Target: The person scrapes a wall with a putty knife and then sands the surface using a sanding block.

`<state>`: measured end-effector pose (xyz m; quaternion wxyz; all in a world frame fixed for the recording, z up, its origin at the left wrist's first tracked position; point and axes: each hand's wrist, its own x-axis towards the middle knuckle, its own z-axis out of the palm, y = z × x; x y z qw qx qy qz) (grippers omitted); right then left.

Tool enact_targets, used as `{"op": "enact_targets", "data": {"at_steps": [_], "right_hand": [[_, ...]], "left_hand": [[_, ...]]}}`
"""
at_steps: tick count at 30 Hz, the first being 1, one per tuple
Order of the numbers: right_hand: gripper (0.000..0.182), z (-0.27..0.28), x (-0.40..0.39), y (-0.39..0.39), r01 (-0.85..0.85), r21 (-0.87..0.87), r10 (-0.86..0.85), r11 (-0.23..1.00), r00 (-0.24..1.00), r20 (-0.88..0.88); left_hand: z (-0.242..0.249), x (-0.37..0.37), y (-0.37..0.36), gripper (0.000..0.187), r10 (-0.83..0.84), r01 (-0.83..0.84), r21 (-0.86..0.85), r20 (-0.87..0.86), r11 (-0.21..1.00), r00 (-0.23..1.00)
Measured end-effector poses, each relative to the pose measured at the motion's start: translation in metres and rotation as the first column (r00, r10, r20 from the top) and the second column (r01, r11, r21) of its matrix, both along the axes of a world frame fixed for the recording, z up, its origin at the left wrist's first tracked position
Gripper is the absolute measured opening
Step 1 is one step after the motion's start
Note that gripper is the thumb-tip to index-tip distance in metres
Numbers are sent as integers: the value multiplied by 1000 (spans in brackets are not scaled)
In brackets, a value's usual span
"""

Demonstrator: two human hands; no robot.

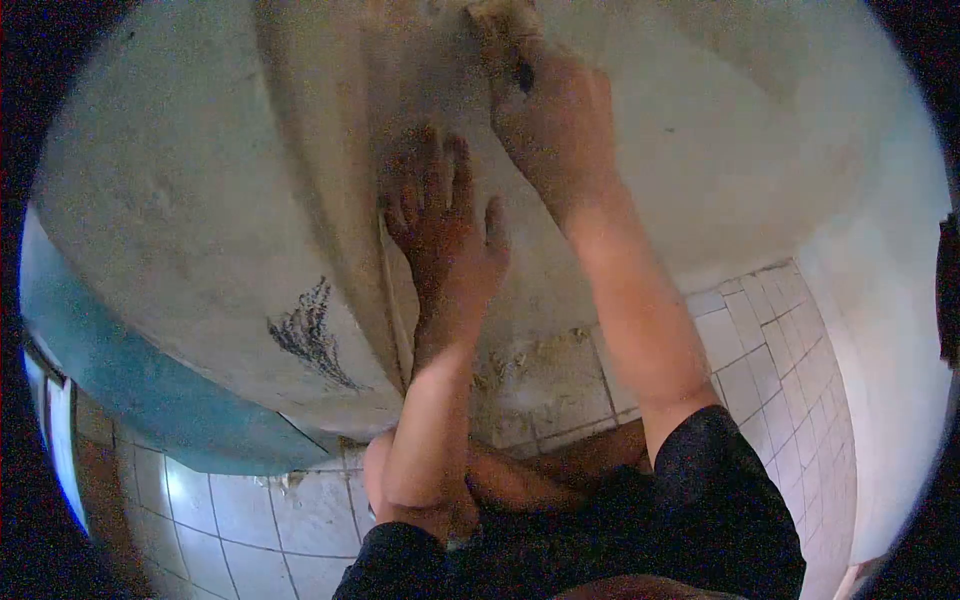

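Observation:
My left hand (445, 220) lies against the dingy beige wall (715, 170), its fingers spread and pointing up beside a vertical corner edge (315, 215). Higher and to the right, my right hand (555, 120) is closed, with its fingers curled toward the wall. A brownish, blurred bit shows past its far side, and a small dark spot sits at its edge; what it grips I cannot tell. Between and above the hands, the wall carries a dark smudged patch (425, 75).
Black scribble marks (312, 335) are on the wall face at left, above a teal lower band (170, 390). White floor tiles (235, 510) with dark joints run below, and flaky debris (530, 360) lies along the wall's foot. My bent legs (540, 475) are close to the wall.

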<state>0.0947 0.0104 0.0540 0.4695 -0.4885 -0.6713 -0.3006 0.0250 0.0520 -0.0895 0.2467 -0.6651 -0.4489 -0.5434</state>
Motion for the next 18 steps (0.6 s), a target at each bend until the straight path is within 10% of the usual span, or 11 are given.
{"op": "enact_targets", "data": {"at_steps": [6, 9, 11, 15, 18], "right_hand": [[32, -8, 2, 6, 113, 198, -132, 974, 988, 83], [33, 1, -4, 0, -61, 11, 62, 998, 995, -79], [32, 4, 0, 3, 192, -176, -187, 965, 981, 45], [31, -8, 1, 4, 70, 76, -70, 995, 998, -6], [30, -1, -5, 0, 7, -168, -29, 986, 992, -126]], "left_hand": [[12, -14, -28, 64, -239, 237, -283, 27, 929, 971], [14, -19, -23, 64, -252, 242, -277, 0, 930, 968], [20, -21, -30, 63, -250, 245, -289, 20, 926, 968], [21, -20, -32, 62, -244, 242, -303, 31, 922, 969], [22, -25, -29, 63, -264, 256, -296, 13, 920, 964]]}}
